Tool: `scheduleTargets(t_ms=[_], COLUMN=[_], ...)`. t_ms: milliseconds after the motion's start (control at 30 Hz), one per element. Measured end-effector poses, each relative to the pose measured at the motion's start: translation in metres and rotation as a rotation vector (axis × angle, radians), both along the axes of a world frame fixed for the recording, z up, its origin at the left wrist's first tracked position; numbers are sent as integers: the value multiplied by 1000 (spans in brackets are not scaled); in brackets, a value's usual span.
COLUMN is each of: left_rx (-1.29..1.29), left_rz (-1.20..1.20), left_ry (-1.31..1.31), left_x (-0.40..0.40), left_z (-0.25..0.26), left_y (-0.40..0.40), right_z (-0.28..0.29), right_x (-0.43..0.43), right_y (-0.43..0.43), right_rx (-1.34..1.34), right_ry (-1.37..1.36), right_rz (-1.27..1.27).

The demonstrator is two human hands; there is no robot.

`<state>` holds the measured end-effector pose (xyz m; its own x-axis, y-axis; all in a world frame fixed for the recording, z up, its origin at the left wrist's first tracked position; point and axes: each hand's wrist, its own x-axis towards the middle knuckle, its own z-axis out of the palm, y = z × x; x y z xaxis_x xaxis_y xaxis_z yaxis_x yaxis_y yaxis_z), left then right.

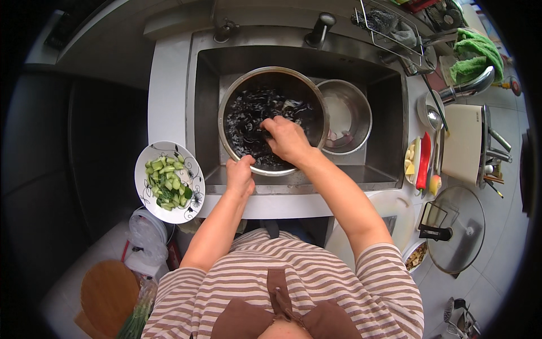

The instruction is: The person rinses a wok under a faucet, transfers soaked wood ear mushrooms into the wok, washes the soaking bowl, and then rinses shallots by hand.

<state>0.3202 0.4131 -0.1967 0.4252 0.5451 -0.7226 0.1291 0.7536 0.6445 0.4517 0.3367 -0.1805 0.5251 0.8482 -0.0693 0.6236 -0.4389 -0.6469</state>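
Observation:
A large round steel basin [275,171] sits in the sink, tilted or level I cannot tell. Dark, glossy pieces [250,123] that look like wood ear fungus lie in water inside it. My left hand [240,177] grips the basin's near rim, thumb over the edge. Over the middle of the basin is my right hand [290,140], its fingers curled down among the dark pieces. The fingertips are partly hidden, so whether they pinch a piece does not show. Beside and partly behind the basin stands a smaller steel pot [338,110] with a few pinkish bits in it.
The steel sink [385,127] has a black-topped faucet [320,29] at its back. A patterned plate of chopped cucumber [169,182] overhangs the left counter. On the right are a red chili pepper [423,159], garlic cloves [409,154], a glass lid [461,229] and a knife block [463,144].

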Motion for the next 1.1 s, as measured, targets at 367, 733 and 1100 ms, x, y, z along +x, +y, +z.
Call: scheduleTargets(t_ms=[367,733,1100], left_rx=[9,32,29], left_rz=[-43,-56,-86], left_ry=[19,34,-14], left_x=[5,-1,-3], left_z=[6,10,9], left_y=[-4,-1,3], right_z=[2,7,10], right_x=[0,-6,0], right_y=[25,-6,18], right_rx=[-6,-96,-101], right_ry=[-270,-193,-188], right_rz=[-51,340,178])
